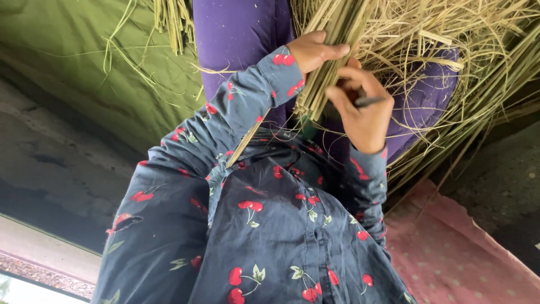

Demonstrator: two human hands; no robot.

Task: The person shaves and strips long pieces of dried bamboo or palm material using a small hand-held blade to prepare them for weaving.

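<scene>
My left hand (315, 50) is closed around a tight bundle of pale green-yellow grass stalks (332, 34), just above the bundle's cut ends (308, 107). My right hand (364, 115) sits against the lower side of the same bundle. Its fingers pinch a thin dark tool (369, 102) that lies across the fingertips. Both arms wear dark blue sleeves with a red cherry print (242, 95). One loose stalk (243, 145) hangs down from the bundle across my left sleeve.
A heap of loose dry straw (472, 50) spreads to the right over my purple-clad legs (242, 34). A green cloth (84, 67) lies at upper left, with a few stalks on it. A pink dotted cloth (455, 247) covers the ground at lower right.
</scene>
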